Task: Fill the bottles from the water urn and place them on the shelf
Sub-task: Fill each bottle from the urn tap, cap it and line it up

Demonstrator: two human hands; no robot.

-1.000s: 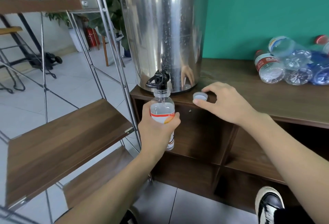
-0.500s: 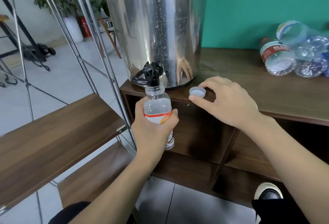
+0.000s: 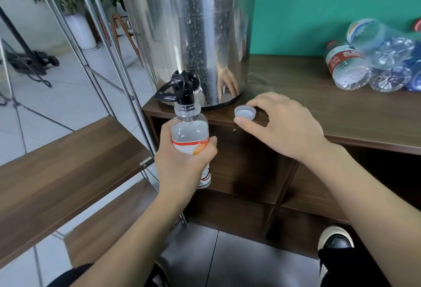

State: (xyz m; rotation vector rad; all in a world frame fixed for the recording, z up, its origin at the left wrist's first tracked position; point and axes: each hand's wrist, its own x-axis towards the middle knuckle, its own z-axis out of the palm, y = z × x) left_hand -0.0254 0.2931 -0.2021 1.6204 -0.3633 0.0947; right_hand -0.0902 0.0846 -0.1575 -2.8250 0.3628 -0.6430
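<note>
The water urn [image 3: 193, 33] stands just beyond your fingers. Your left hand [image 3: 184, 161] wraps the bottle [image 3: 191, 136], mouth right under the black tap [image 3: 182, 88]; hold it plumb there. Your right hand [image 3: 280, 127] pinches the cap [image 3: 245, 113] between thumb and forefinger; lift it cleanly.

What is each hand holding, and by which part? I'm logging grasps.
Left hand grips the bottle round its labelled middle, under the tap. Right hand pinches the loose cap by its rim on the counter.
</note>
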